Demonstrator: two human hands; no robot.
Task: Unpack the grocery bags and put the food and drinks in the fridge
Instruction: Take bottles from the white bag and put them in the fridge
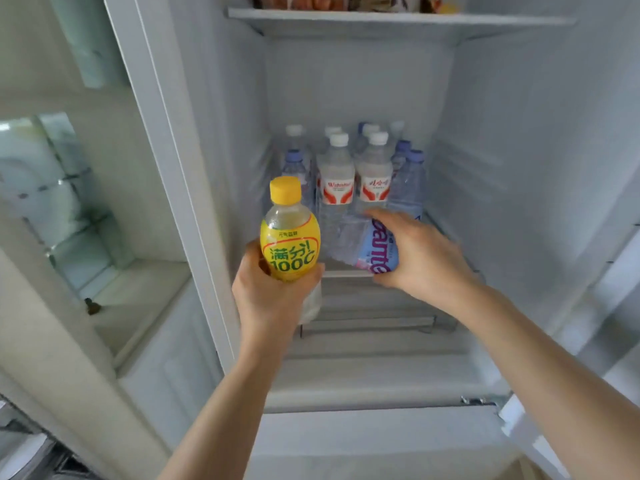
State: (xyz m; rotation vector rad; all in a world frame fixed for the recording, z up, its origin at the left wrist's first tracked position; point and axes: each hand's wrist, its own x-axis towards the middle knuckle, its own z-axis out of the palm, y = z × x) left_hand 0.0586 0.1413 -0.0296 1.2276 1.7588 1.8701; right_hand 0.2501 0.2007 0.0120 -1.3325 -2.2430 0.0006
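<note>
The water bottle [363, 249] with the pale blue label is the thing in play here, and in the head view, the only view there is, it lies tipped nearly flat in the right hand [412, 251], its long axis running across the fridge shelf [446, 233] from the label end under the palm toward the clear end that points to the hand's left. The fingers of the right hand curl over the top of the label and the thumb sits below, so the grip is closed round the bottle, not a loose touch. Just beyond that hand, deeper into the fridge, stands the cluster of water bottles [356, 168], all upright and packed close, with blue-capped ones to either side and white-capped, red-labelled ones in the middle; the tipped bottle's clear end is right in front of the red-labelled pair and looks to be touching or nearly touching them, though I cannot tell which. The left hand [270, 292] is nearer the camera and to the left of the right hand, wrapped round the lower half of an upright yellow drink bottle [289, 233], cap up, held in the air in front of the shelf edge and not resting on anything. My judgement is that the water bottle needs to be swung upright before it can join the row, and the free room seems to lie in front of the standing bottles, directly beyond the right hand, which is the closer hand to that gap. On the upper shelf [398, 19], packaged food is partly visible.
</note>
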